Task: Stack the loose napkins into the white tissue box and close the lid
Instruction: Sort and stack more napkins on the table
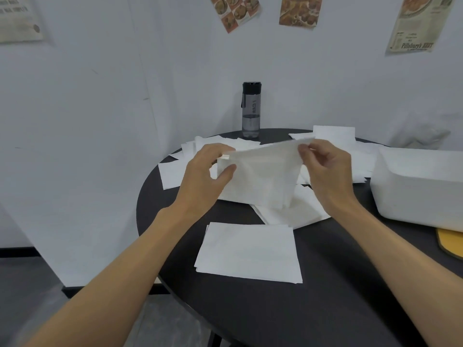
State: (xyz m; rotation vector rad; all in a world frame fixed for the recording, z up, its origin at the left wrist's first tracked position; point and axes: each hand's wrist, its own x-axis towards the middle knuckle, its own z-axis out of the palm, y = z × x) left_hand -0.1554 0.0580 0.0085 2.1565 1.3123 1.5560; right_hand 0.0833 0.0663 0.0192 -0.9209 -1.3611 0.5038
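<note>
Fingers of both the left hand and right hand pinch one napkin's top corners above the table.

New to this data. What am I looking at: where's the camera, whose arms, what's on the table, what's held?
No robot here: these are a person's two bare arms, filmed by one wide-angle camera worn on the head, looking forward and down. The left hand and right hand each pinch the top of one napkin, one at either end, holding it up above the round dark table. Near the person lies a neat stack of napkins; loose napkins are scattered further back. The white tissue box stands at the right; whether its lid is on I cannot tell. A dark water bottle stands at the far edge, and a yellow object shows partly beside the box.
</note>
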